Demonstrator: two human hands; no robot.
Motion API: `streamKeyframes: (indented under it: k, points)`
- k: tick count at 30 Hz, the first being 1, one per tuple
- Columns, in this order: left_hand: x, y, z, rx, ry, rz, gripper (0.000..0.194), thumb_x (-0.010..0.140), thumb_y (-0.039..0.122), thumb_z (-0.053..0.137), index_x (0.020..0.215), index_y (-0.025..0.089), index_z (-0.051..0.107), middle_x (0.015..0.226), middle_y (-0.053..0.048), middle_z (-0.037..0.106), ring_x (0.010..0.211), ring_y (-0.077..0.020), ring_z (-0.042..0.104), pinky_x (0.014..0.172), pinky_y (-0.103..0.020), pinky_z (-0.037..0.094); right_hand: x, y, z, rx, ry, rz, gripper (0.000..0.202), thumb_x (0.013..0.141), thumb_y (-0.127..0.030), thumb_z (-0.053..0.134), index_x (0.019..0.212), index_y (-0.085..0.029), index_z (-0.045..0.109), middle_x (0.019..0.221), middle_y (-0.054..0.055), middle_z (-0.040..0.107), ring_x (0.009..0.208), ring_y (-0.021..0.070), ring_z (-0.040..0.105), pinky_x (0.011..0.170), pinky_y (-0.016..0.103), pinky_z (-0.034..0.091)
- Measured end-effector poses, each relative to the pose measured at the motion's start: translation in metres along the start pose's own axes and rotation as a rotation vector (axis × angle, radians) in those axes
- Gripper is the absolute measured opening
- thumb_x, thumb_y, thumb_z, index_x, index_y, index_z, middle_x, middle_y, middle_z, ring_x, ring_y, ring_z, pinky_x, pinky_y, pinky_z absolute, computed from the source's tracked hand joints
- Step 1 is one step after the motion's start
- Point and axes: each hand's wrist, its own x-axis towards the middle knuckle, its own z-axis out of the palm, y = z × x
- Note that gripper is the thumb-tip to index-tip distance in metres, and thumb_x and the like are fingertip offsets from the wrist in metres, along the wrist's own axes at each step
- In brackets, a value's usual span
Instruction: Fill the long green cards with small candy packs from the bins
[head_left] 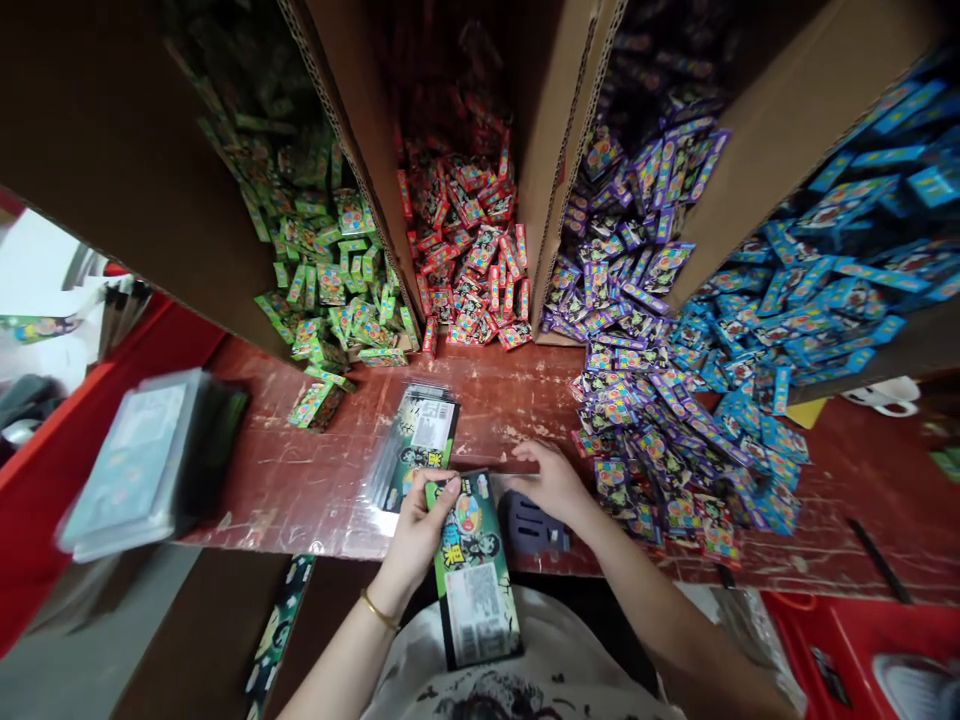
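Near the table's front edge, my left hand (pixel 424 515) grips the top end of a green printed packet (pixel 472 570), with the thumb over its face. The packet's barcode label is turned up and its lower end reaches over my lap. To its right, my right hand (pixel 553 487) has its fingers bent and apart, with nothing visible between them. Just below that hand lies a dark purple slotted plastic piece (pixel 534 525), partly covered by the palm. Behind my left hand a stack of similar packets in clear plastic (pixel 416 440) lies on the red table (pixel 322 490).
Cardboard boxes at the back spill small green packs (pixel 337 290), red packs (pixel 476 260), purple packs (pixel 622 290) and blue packs (pixel 795 300). Mixed packs pile up right of my right hand. Clear plastic sleeves (pixel 139 460) stand at the left, beside a red bin (pixel 45 490).
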Motion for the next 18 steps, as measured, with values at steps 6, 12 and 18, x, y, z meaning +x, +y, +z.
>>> streamKeyframes:
  k: [6, 12, 18]
  points:
    - [0.005, -0.008, -0.008, -0.184, -0.034, -0.187, 0.029, 0.07, 0.037, 0.072, 0.084, 0.021, 0.053, 0.074, 0.006, 0.059, 0.063, -0.0101, 0.06, 0.061, -0.021, 0.048, 0.012, -0.014, 0.02, -0.032, -0.077, -0.11, 0.015, 0.066, -0.005, 0.065, 0.062, -0.02, 0.063, 0.072, 0.002, 0.06, 0.073, 0.0186, 0.057, 0.074, 0.033, 0.043]
    - [0.007, -0.016, -0.013, -0.263, -0.013, -0.251, 0.034, 0.066, 0.039, 0.075, 0.085, 0.021, 0.053, 0.071, 0.004, 0.062, 0.058, -0.0119, 0.061, 0.059, -0.025, 0.049, 0.012, 0.001, 0.013, 0.172, -0.092, -0.159, 0.011, 0.074, -0.017, 0.06, 0.064, -0.019, 0.062, 0.074, 0.002, 0.059, 0.068, 0.0156, 0.057, 0.059, 0.025, 0.043]
    - [0.006, -0.014, -0.01, -0.207, -0.012, -0.205, 0.031, 0.071, 0.04, 0.071, 0.086, 0.021, 0.051, 0.072, 0.004, 0.061, 0.059, -0.0121, 0.061, 0.059, -0.025, 0.049, -0.005, 0.003, 0.009, 0.165, -0.097, -0.24, 0.009, 0.075, -0.016, 0.059, 0.07, -0.021, 0.052, 0.088, 0.004, 0.062, 0.086, 0.0189, 0.058, 0.08, 0.033, 0.044]
